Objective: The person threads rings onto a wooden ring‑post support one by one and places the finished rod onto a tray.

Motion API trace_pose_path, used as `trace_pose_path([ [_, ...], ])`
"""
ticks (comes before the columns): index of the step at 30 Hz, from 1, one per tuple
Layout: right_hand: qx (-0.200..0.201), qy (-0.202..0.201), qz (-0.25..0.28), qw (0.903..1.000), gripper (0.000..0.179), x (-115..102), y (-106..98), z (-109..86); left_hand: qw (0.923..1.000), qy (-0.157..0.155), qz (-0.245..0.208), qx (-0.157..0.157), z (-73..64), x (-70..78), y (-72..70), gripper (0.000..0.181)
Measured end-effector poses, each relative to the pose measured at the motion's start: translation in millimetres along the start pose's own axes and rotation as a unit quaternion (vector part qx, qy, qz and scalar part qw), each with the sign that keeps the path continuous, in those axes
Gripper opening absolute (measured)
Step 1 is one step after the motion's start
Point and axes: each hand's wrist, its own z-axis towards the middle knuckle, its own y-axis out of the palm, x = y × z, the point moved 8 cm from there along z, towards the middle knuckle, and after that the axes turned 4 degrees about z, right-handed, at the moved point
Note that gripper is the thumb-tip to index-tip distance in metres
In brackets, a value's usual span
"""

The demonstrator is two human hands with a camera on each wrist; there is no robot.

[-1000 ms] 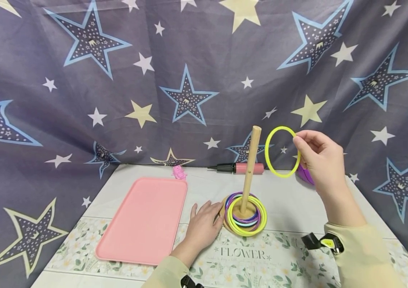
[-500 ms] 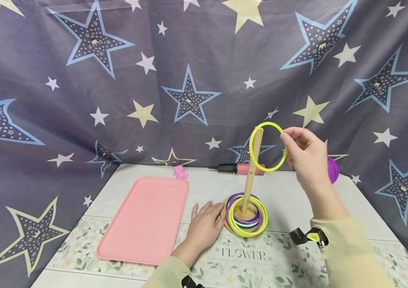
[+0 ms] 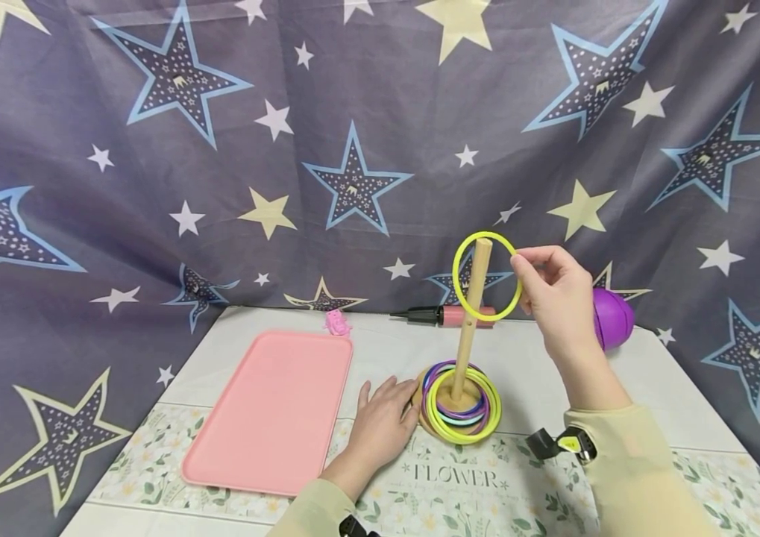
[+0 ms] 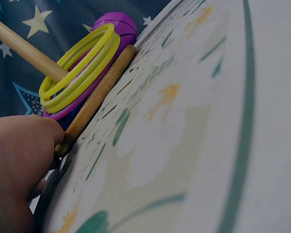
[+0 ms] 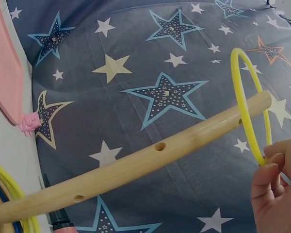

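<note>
A yellow plastic ring [image 3: 456, 280] is pinched at its right side between the thumb and fingers of my right hand [image 3: 561, 298]. It is held upright at the top of the wooden post [image 3: 465, 347]; in the right wrist view the post's tip [image 5: 264, 99] shows through the ring. Around the foot of this ring-toss stand lie several rings [image 3: 463, 438], yellow, purple, blue and light blue. My left hand [image 3: 382, 425] lies low on the table, holding the left edge of the round wooden base [image 4: 94, 99] between thumb and forefinger.
A pink tray [image 3: 272, 410] lies left of my left hand, with a small pink figure [image 3: 337, 323] behind it. Along the back edge are a black and pink hand pump [image 3: 463, 316] and a purple ball [image 3: 614, 319]. A star-patterned curtain [image 3: 353, 89] hangs behind the table.
My right hand has carried the yellow ring leftward from beside the post to its top. More of the purple ball now shows. My left hand stays at the base.
</note>
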Motion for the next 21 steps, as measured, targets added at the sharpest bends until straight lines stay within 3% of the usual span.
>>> trace_pose_path([
  [6, 0.005, 0.017, 0.007, 0.9998, 0.013, 11, 5, -2.7, 1.0000, -0.002, 0.003, -0.002, -0.6, -1.3, 1.2, 0.047],
  [21, -0.009, 0.065, -0.033, 0.9973, 0.019, 44, 3, -16.3, 1.0000, -0.001, 0.003, -0.004, -0.3, -1.4, 1.6, 0.047],
])
